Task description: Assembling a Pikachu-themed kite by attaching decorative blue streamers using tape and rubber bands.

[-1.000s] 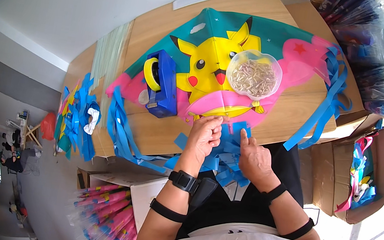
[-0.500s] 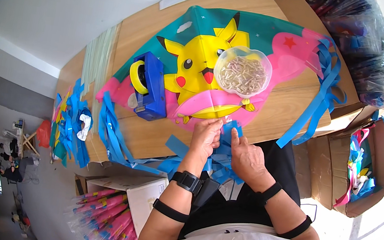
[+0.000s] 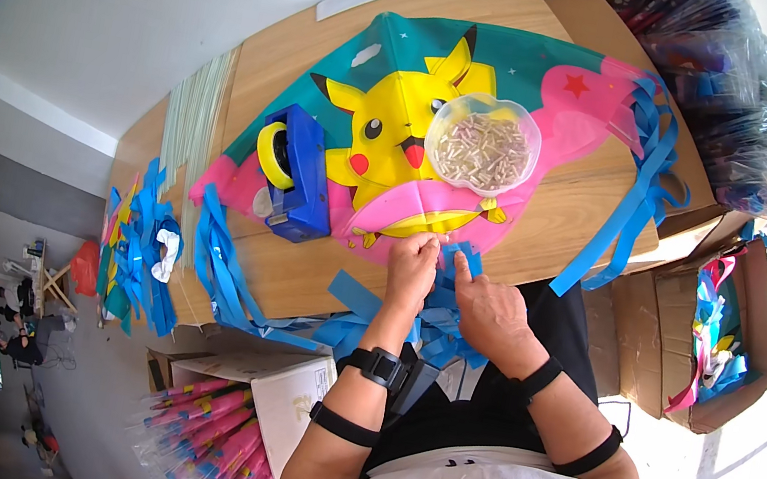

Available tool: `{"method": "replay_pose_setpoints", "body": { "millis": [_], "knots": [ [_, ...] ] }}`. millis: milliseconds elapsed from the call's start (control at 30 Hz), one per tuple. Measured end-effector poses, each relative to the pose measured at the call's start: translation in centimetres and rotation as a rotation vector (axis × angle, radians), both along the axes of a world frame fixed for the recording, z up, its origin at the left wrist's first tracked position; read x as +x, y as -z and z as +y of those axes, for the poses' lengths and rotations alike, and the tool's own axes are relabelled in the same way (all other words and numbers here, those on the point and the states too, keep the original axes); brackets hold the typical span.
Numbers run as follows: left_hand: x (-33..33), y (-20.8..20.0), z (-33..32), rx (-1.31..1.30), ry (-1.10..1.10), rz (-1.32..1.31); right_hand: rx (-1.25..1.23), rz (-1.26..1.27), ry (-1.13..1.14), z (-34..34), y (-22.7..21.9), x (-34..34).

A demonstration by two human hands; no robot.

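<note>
A large kite (image 3: 534, 67) with a yellow cartoon animal on green and pink lies across the table. My left hand (image 3: 412, 270) is closed in a pinch at its bottom edge. Beside it, my right hand (image 3: 492, 319) has its index finger extended against the blue streamers (image 3: 448, 306), the other fingers curled; what it grips is hidden beneath. On the kite stands a clear plastic bowl (image 3: 447, 161) of small pale tube-like pieces. A blue tape dispenser (image 3: 311, 189) with a yellow-rimmed roll sits to the left.
Thin pale rods (image 3: 195, 112) lie along the wooden table's (image 3: 283, 50) left side. A cardboard box (image 3: 657, 331) with colourful pieces stands at right, plastic-wrapped bundles (image 3: 731, 105) behind it. Packaged pink bundles (image 3: 212, 444) lie below left. Blue streamers hang over the table edges.
My right index finger has shifted slightly left, closer to my left hand. The left hand stays at the kite's bottom edge. The bowl and dispenser keep their places on the table.
</note>
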State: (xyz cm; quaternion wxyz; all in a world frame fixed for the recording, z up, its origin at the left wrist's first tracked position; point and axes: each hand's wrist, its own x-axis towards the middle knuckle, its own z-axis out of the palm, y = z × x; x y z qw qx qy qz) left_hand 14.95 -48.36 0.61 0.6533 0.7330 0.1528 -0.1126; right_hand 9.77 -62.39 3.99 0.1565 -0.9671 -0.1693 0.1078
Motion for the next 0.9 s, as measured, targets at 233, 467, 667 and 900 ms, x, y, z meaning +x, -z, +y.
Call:
{"method": "replay_pose_setpoints", "body": {
  "millis": [233, 467, 667, 900],
  "knots": [
    [-0.6, -0.8, -0.2, 0.702, 0.311, -0.611, 0.018, 0.032, 0.01, -0.1, -0.3, 0.0],
    [-1.9, -1.5, 0.1, 1.175, 0.417, -0.604, 0.064, 0.004, 0.009, 0.1, 0.0, -0.2],
    [1.7, -3.2, 0.5, 1.32, 0.243, -0.784, 0.036, -0.003, -0.006, 0.0, 0.0, -0.5],
    [2.0, -1.1, 0.9, 1.23, 0.284, -0.913, 0.11, -0.021, 0.035, 0.0, 1.1, -0.5]
  ]
}}
